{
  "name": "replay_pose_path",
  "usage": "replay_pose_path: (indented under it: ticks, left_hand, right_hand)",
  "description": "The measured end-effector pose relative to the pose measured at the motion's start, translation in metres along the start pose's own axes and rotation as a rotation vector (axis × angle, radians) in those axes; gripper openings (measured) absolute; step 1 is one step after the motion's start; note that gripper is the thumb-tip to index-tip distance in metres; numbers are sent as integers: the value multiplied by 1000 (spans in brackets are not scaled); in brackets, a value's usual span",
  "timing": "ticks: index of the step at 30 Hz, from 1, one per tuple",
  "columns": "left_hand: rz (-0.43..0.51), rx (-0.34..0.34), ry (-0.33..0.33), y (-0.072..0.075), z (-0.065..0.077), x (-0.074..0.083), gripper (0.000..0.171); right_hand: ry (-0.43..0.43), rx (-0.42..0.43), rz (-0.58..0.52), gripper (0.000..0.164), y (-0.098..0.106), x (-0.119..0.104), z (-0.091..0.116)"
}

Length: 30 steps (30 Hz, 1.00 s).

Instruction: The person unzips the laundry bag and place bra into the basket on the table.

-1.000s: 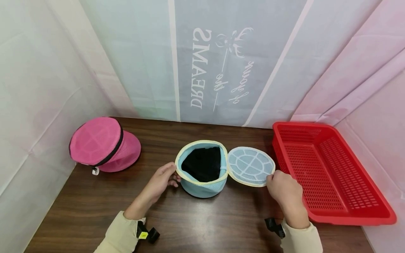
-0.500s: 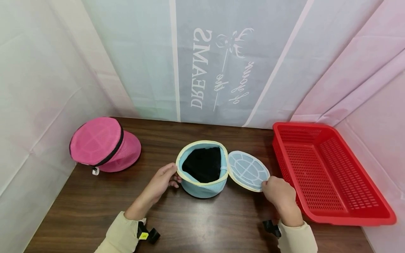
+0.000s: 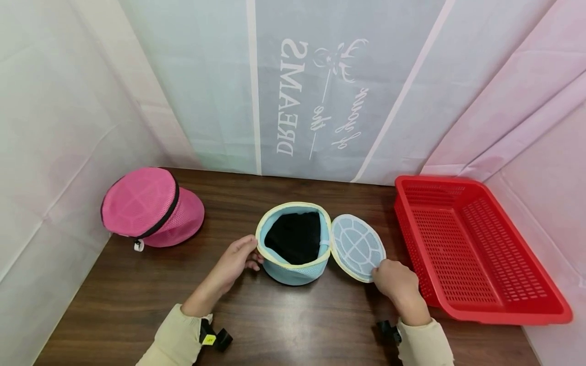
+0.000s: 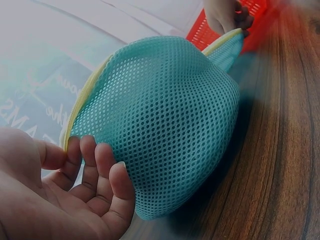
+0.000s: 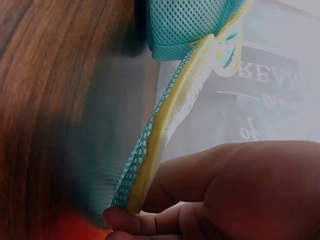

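Observation:
A round light-blue mesh laundry bag (image 3: pixel 293 274) with yellow edging stands on the table, its top unzipped. Black cloth (image 3: pixel 294 238) lies inside it. My left hand (image 3: pixel 234 260) pinches the yellow rim at the bag's left side between thumb and fingers; the left wrist view shows that hold against the mesh wall (image 4: pixel 165 115). Folded out to the right is the bag's round lid (image 3: pixel 357 246), joined to the body at one side. My right hand (image 3: pixel 397 282) pinches the lid's lower right edge, and the right wrist view shows thumb and fingers on its yellow border (image 5: pixel 155 145).
A pink mesh bag (image 3: pixel 139 203) with a black zip stands at the left of the wooden table (image 3: pixel 293 325). The red plastic basket (image 3: pixel 426 277) is at the right, close beside my right hand. Printed cloth (image 3: pixel 206 91) hangs behind and at both sides.
My right hand has moved left and slightly toward me, swinging the lid's free edge the same way. The left hand keeps its hold on the rim.

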<state>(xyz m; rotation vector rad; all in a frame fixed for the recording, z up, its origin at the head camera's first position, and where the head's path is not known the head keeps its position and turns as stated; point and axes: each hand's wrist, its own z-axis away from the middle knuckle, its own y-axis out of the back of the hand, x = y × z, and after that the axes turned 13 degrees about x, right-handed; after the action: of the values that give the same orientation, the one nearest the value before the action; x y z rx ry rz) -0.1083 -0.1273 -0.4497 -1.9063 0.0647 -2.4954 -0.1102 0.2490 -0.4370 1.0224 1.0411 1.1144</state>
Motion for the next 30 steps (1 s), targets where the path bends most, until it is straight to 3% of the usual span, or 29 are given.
replay_pose_path:
  ticks: [9,30]
  left_hand:
    - [9,-2,5,-2,0,0,28]
    - [5,-8,-4,-3,-2,0,29]
  right_hand:
    - [-6,-51,-6,25,-5,-2,1]
    - [47,12,-29,25,1,-2,3]
